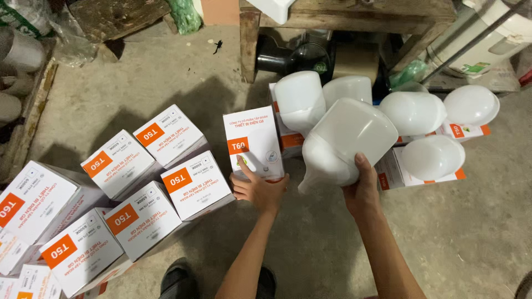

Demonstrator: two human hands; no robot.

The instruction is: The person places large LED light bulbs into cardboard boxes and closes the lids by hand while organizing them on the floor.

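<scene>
My right hand (pixel 363 191) grips a large white bulb (pixel 346 141) with a wide round dome, held above the concrete floor. My left hand (pixel 256 188) holds the lower edge of an upright white carton with an orange label (pixel 254 141). Behind both, several more white bulbs (pixel 413 113) rest on flat cartons (pixel 394 173). To the left lies a cluster of closed white-and-orange boxes (pixel 188 185).
A wooden table leg (pixel 249 44) and a black object (pixel 293 55) stand behind the bulbs. Grey pipes (pixel 19 52) lie at the far left. My dark shoe (pixel 180 279) shows at the bottom. Bare concrete floor (pixel 471 232) spreads to the right.
</scene>
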